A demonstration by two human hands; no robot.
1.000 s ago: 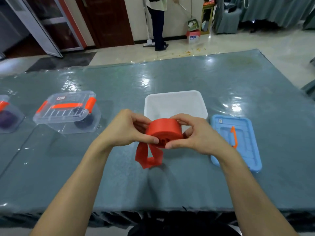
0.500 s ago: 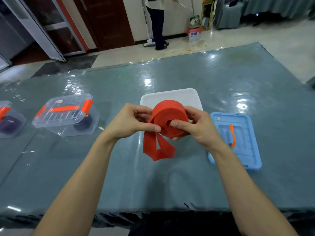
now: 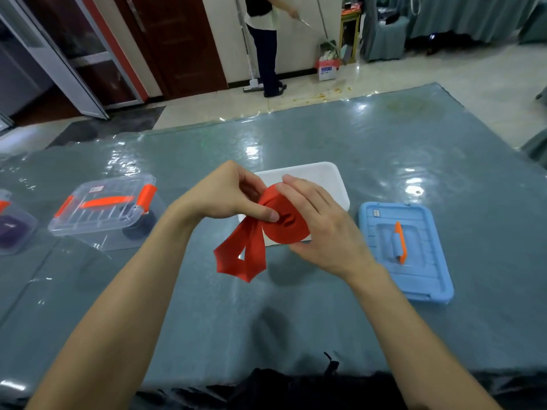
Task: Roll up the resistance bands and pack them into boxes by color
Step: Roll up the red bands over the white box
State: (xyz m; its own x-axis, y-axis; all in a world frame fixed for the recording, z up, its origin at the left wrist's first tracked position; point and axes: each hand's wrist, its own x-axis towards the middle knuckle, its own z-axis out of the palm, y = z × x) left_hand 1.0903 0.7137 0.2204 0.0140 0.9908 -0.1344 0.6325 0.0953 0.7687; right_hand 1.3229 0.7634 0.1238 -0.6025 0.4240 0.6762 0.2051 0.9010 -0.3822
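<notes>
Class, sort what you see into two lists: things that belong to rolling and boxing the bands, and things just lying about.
Job: red band, left hand, right hand, white box, blue lid, clear box with dark roll, clear box with purple roll.
Lying about: person sweeping, floor carton, draped chair.

The red band (image 3: 284,229) is mostly wound into a thick roll, gripped between my left hand (image 3: 225,196) and right hand (image 3: 322,229), with its loose looped tail hanging down. The open white box (image 3: 334,184) sits just behind it, with a blue lid (image 3: 405,250) lying flat to its right.
</notes>
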